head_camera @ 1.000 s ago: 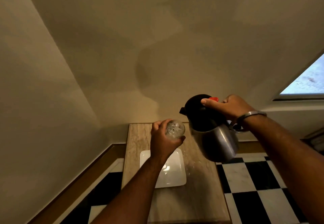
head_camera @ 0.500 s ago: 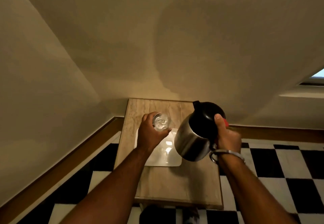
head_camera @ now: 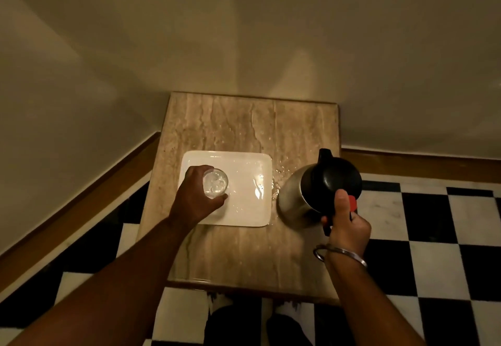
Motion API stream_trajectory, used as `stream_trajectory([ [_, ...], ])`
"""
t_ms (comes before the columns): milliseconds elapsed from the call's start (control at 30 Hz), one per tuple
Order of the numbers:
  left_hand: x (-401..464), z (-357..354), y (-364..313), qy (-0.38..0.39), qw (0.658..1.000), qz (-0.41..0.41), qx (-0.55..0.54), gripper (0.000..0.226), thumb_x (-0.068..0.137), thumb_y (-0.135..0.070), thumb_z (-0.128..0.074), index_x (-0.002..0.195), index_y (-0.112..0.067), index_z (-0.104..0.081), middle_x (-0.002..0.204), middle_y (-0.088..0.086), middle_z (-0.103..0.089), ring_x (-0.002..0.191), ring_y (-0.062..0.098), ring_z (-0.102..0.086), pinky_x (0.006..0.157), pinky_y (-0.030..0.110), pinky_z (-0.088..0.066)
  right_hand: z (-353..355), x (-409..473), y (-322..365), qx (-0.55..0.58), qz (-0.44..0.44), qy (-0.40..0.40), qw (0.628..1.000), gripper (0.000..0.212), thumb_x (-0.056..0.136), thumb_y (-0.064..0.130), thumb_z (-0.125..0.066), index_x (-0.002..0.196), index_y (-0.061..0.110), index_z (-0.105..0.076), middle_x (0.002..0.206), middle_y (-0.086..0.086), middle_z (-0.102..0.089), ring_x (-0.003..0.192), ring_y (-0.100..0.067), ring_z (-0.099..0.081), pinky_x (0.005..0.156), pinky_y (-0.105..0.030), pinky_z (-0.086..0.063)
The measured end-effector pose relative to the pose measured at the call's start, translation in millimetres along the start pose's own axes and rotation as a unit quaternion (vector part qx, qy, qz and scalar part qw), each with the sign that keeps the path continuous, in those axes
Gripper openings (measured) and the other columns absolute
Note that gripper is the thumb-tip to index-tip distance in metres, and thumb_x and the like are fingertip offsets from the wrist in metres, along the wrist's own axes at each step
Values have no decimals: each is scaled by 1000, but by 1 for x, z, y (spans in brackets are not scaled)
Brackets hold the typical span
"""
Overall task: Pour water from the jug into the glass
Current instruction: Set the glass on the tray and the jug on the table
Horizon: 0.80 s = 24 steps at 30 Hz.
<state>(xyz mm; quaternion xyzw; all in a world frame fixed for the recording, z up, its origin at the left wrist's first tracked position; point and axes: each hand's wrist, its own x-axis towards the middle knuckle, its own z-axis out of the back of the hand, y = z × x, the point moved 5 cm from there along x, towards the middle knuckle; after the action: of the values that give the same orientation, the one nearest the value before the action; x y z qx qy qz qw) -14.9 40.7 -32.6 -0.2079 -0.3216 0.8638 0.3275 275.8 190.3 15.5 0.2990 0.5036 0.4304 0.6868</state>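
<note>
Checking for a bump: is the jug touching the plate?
Apart. The head view shows a strip of wet table between the jug and the plate.

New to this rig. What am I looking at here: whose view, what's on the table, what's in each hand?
There is no robot: a person wears one wide-angle camera on the head, looking down at their own two bare hands. Below is a small stone-topped table in a corner, over a black-and-white chequered floor. A white rectangular plate lies on the table, with water drops on the stone beside it. The left hand grips a clear glass over the plate's left part. The right hand, with a metal bangle at the wrist, holds a steel jug with a black top by its handle, at the table's right edge.
</note>
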Motion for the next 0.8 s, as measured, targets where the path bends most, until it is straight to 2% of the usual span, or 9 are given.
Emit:
stream_trajectory([
  [100,0,-12,17,7,1000,7,-3,79,58,-21,-95,124,-13,-53,121,0,-51,102,8,-48,89,22,-39,-9,5,-17,-1,-9,-4,1000,72,46,90,-55,55,19,-64,47,2,-65,53,-14,-63,67,-42,-53],
  [233,2,-21,29,13,1000,10,-6,76,58,-18,-94,122,-13,-54,119,-2,-51,103,7,-49,88,19,-37,-20,4,-29,-2,-11,-3,1000,71,47,90,-54,53,20,-63,47,3,-65,52,-11,-63,64,-38,-52],
  [400,7,-23,39,17,1000,-2,-6,73,58,-17,-94,121,-15,-55,120,-1,-53,102,2,-46,85,7,-32,-32,0,-34,1,8,-14,1000,65,50,86,-55,55,21,-60,52,4,-64,57,-13,-65,61,-34,-50],
  [600,9,-23,45,10,999,7,-30,72,60,-18,-93,122,-15,-55,119,-5,-52,106,8,-50,90,22,-40,-40,1,-36,14,25,-16,999,63,50,85,-56,57,22,-60,57,4,-64,60,-16,-65,58,-31,-51],
  [700,7,-23,47,16,999,4,-31,73,61,-21,-93,123,-14,-55,123,2,-56,109,13,-53,91,25,-41,-39,0,-35,19,38,-14,999,65,51,87,-55,59,22,-60,59,1,-63,55,-8,-63,48,-19,-50],
  [800,5,-24,47,17,1000,5,-25,74,60,-25,-93,123,-14,-55,123,3,-57,110,17,-55,90,27,-43,-39,1,-35,15,35,-15,999,67,50,88,-54,60,21,-60,59,-1,-63,53,-5,-62,48,-17,-47],
])
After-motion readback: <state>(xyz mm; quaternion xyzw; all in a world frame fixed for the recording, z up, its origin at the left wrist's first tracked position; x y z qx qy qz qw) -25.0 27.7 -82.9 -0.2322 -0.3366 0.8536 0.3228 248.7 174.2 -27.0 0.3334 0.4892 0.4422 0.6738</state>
